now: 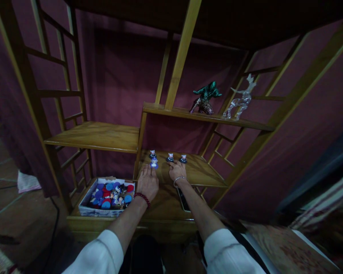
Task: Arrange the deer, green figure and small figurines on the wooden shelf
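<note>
My left hand (pixel 148 183), a dark red bead bracelet on its wrist, lies palm down with fingers stretched forward. Its fingertips are right at a small purple-and-white figurine (pixel 154 163); whether they touch it I cannot tell. Behind that one stands a figurine on a dark base (pixel 152 154). My right hand (pixel 176 171), wearing a silver bangle, reaches with extended fingers to the base of a pinkish-white figurine (pixel 170 157). A similar figurine (pixel 183 158) stands just to the right. All of these are upright on the low wooden shelf (pixel 202 171). Neither hand appears to grip anything.
At the lower left, an open box (pixel 100 212) is full of small figurines and coloured discs. A phone (pixel 184 199) lies under my right forearm. The upper shelf (pixel 185 113) carries a green crouching statue (pixel 207 97) and a clear deer ornament (pixel 241 101). Wooden posts frame the shelves.
</note>
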`<state>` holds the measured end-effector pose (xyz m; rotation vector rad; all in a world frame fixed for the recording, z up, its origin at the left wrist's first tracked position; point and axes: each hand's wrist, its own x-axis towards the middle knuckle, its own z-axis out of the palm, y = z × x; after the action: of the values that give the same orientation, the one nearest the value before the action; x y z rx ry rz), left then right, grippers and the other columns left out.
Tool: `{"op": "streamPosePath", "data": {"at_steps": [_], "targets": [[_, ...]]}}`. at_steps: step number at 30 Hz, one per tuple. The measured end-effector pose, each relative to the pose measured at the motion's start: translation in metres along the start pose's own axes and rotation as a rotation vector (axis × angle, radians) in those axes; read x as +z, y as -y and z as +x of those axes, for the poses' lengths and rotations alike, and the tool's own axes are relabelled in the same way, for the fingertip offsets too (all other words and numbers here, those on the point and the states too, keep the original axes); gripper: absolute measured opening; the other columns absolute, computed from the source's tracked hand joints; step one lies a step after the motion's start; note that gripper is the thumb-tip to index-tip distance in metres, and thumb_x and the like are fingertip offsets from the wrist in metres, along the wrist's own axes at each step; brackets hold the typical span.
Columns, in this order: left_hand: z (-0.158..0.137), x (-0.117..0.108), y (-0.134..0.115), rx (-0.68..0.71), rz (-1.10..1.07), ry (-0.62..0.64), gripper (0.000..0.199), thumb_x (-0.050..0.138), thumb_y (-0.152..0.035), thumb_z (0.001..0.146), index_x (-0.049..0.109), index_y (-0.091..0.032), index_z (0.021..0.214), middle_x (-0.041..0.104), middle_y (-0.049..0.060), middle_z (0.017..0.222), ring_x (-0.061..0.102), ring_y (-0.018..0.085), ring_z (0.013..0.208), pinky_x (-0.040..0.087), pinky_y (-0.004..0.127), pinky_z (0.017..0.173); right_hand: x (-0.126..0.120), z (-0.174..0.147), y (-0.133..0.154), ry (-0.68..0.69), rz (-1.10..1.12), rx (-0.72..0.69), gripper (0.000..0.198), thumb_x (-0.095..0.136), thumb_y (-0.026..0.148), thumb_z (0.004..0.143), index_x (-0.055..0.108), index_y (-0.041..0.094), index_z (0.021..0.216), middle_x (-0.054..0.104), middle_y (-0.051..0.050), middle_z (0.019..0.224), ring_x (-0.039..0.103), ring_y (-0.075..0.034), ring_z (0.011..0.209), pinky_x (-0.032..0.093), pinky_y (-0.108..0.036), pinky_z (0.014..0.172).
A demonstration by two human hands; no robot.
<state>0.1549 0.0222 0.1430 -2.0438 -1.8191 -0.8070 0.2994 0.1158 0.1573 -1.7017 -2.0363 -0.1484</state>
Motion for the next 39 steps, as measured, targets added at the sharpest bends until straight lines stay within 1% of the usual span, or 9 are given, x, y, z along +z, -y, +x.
{"op": "streamPosePath", "data": {"at_steps": [4, 9, 15, 19, 25, 31, 35, 39], "targets": [[0.0, -0.001, 0.0, 0.002, 0.014, 0.002, 0.043, 0.034, -0.02, 0.079, 0.044, -0.003, 0.117, 0.046, 0.02, 0.122, 0.037, 0.026, 0.117, 0.026, 0.04, 0.097, 0.0, 0.0, 0.0, -0.01, -0.003, 0.016, 0.033, 0.045, 0.016, 0.074, 0.065, 0.028, 0.097, 0.055, -0.005, 0.108, 0.044, -0.019, 0.102, 0.03, -0.027, 0.089], [0.0, -0.002, -0.001, 0.002, 0.036, -0.003, 0.043, 0.035, -0.02, 0.079, 0.044, -0.002, 0.117, 0.047, 0.019, 0.122, 0.037, 0.026, 0.117, 0.027, 0.039, 0.097, -0.002, 0.003, 0.002, 0.025, 0.006, 0.041, 0.033, 0.044, 0.016, 0.074, 0.065, 0.027, 0.098, 0.053, -0.005, 0.111, 0.046, -0.021, 0.099, 0.034, -0.027, 0.085], [0.0, -0.001, 0.0, 0.001, 0.021, -0.002, 0.044, 0.036, -0.021, 0.079, 0.044, -0.002, 0.117, 0.046, 0.02, 0.122, 0.037, 0.026, 0.117, 0.027, 0.039, 0.097, 0.0, 0.008, 0.002, 0.035, -0.001, 0.031, 0.035, 0.044, 0.015, 0.074, 0.064, 0.028, 0.1, 0.053, -0.006, 0.109, 0.046, -0.021, 0.099, 0.033, -0.027, 0.085], [0.001, 0.0, -0.001, -0.003, 0.034, -0.001, 0.043, 0.035, -0.02, 0.079, 0.044, -0.002, 0.118, 0.047, 0.019, 0.122, 0.037, 0.026, 0.117, 0.027, 0.039, 0.097, 0.003, 0.013, 0.0, 0.054, -0.005, 0.01, 0.036, 0.043, 0.013, 0.075, 0.064, 0.026, 0.101, 0.053, -0.006, 0.111, 0.044, -0.02, 0.102, 0.03, -0.026, 0.088], [0.0, 0.001, 0.0, 0.004, 0.04, -0.007, 0.045, 0.037, -0.022, 0.079, 0.042, -0.003, 0.119, 0.046, 0.019, 0.123, 0.036, 0.026, 0.118, 0.026, 0.039, 0.098, 0.007, 0.018, -0.001, 0.104, -0.044, 0.027, 0.038, 0.042, 0.014, 0.076, 0.059, 0.029, 0.107, 0.051, -0.003, 0.115, 0.042, -0.018, 0.104, 0.027, -0.025, 0.089], [0.0, 0.002, 0.0, 0.009, 0.052, -0.006, 0.044, 0.036, -0.021, 0.079, 0.044, -0.002, 0.118, 0.047, 0.02, 0.122, 0.037, 0.026, 0.117, 0.027, 0.039, 0.097, 0.006, 0.018, 0.001, 0.111, -0.05, 0.022, 0.039, 0.041, 0.013, 0.076, 0.059, 0.03, 0.107, 0.051, -0.003, 0.115, 0.042, -0.018, 0.103, 0.026, -0.027, 0.089], [0.001, 0.003, 0.001, 0.009, 0.062, -0.018, 0.043, 0.035, -0.021, 0.079, 0.044, -0.002, 0.117, 0.047, 0.02, 0.122, 0.038, 0.026, 0.117, 0.027, 0.039, 0.096, 0.002, 0.015, 0.003, 0.09, -0.019, 0.019, 0.039, 0.041, 0.011, 0.076, 0.061, 0.027, 0.104, 0.053, -0.004, 0.113, 0.043, -0.017, 0.103, 0.026, -0.026, 0.088], [0.0, 0.002, 0.001, 0.021, 0.053, -0.011, 0.043, 0.034, -0.021, 0.079, 0.044, -0.001, 0.117, 0.048, 0.02, 0.121, 0.039, 0.026, 0.116, 0.027, 0.039, 0.097, -0.004, 0.011, 0.004, 0.062, -0.002, 0.04, 0.035, 0.04, 0.011, 0.076, 0.063, 0.02, 0.101, 0.057, -0.007, 0.107, 0.045, -0.017, 0.101, 0.026, -0.025, 0.088]]}}
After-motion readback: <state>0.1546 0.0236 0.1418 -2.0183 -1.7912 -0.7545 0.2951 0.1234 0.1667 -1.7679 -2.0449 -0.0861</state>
